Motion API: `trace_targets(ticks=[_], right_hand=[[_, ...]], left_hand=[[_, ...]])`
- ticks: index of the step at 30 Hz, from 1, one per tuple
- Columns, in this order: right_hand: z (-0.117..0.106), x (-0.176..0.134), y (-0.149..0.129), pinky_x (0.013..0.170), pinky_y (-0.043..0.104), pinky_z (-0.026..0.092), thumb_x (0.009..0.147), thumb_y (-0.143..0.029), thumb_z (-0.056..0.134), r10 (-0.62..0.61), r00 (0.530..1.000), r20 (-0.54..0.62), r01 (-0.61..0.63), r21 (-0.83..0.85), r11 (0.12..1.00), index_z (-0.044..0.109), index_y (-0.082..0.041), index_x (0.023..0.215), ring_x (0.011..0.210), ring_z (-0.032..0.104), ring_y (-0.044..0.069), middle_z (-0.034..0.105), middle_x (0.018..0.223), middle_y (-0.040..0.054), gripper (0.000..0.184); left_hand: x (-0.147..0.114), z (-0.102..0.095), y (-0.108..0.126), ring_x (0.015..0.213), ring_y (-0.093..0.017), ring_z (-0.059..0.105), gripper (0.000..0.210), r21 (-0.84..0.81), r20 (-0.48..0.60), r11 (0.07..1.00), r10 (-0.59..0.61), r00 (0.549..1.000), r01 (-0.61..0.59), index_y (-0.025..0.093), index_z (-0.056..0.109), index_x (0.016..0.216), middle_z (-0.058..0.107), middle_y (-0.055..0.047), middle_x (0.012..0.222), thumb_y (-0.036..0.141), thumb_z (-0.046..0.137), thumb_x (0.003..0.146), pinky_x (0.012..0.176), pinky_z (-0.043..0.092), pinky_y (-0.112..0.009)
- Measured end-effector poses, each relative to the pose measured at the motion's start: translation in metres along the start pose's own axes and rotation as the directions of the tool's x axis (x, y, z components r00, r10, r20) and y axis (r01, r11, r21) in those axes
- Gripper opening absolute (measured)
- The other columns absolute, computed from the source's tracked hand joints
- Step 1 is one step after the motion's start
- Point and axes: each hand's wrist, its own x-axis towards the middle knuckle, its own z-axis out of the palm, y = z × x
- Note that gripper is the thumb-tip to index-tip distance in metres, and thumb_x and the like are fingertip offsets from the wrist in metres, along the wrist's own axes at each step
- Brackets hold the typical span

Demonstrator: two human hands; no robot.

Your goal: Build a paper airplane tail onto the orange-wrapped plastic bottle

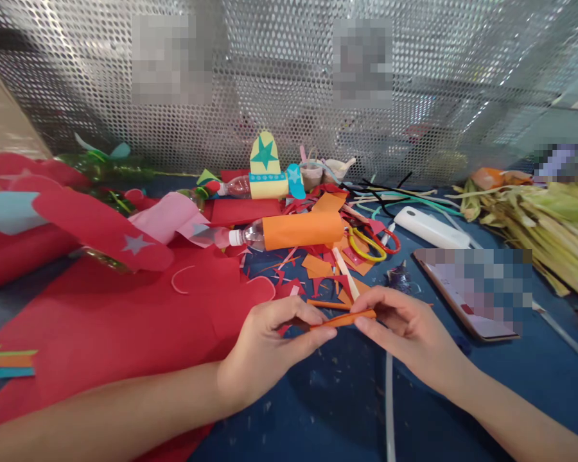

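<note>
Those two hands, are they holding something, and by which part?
Yes, a narrow orange paper strip. The left hand pinches its left end, the right hand its right end.

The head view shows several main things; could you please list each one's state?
Slim orange paper piece: rolled or folded, pinched by left hand and right hand
Clear plastic bottle wrapped in orange paper: on its side, capped
Brown-edged rectangular phone: screen up
Large red paper sheet: spread out
</note>
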Motion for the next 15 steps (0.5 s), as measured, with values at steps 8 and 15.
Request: trace_targets(ticks=[8,15], right_hand=[[0.0011,-0.0029,-0.0012,0.061,0.02,0.051,0.081,-0.03,0.063,-0.045,0.999,-0.015,0.045,-0.028,0.999,0.066,-0.023,0.081,0.068,0.061,0.012,0.064,0.076,0.0002,0.008],[0.0015,-0.0015,0.001,0.063,0.018,0.051,0.082,-0.029,0.062,-0.039,0.999,-0.014,0.038,-0.041,0.998,0.063,-0.023,0.08,0.068,0.06,0.011,0.063,0.076,-0.0009,0.006]], left_hand=[[0.0026,-0.0074,0.0071,0.068,-0.014,0.068,0.006,0.216,0.134,0.932,0.266,0.955,-0.29,0.018,0.061,0.076,0.072,-0.005,0.075,0.016,0.066,0.08,0.066,0.055,-0.022],[0.0034,-0.0052,0.0055,0.07,-0.011,0.067,0.011,0.31,0.146,0.91,0.243,0.959,-0.277,0.018,0.062,0.086,0.072,-0.001,0.079,0.017,0.069,0.077,0.068,0.053,-0.018]])
